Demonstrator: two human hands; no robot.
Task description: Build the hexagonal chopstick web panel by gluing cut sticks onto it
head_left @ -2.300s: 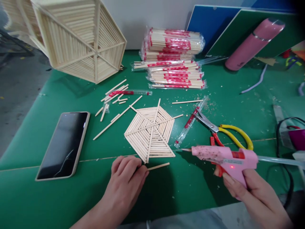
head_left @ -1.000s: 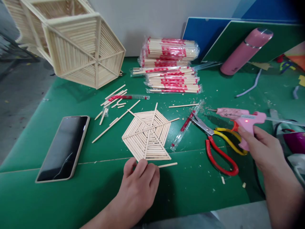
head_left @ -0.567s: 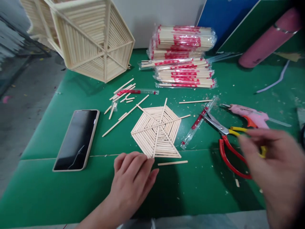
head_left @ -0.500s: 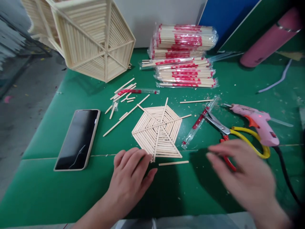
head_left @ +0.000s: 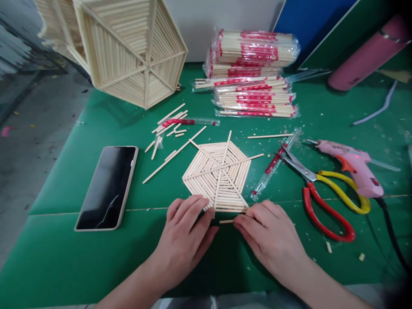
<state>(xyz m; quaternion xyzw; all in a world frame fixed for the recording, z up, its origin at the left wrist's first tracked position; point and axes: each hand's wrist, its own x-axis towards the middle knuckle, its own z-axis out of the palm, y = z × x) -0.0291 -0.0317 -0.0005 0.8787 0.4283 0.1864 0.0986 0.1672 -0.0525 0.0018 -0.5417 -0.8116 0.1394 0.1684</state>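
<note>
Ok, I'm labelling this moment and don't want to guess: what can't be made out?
All in the head view:
Short wooden stick: right end hidden by the right hand; gripped or merely touched, unclear.
Hexagonal stick panel: near edge partly covered by the left hand.
Pink flask: cap cut off by the right edge.
Power cord: far end lost in darkness at lower right.
Wrapped chopsticks: wrapper print too small to read.

On the green tabletop (head_left: 80, 262), a pale hexagonal wooden-stick panel (head_left: 206, 176) lies between the black rectangular glass phone (head_left: 107, 186), over to the left, and the red-and-yellow-handled metal scissors (head_left: 310, 175), right; red-and-clear plastic-wrapped wooden chopsticks (head_left: 254, 98) sit behind it.
</note>
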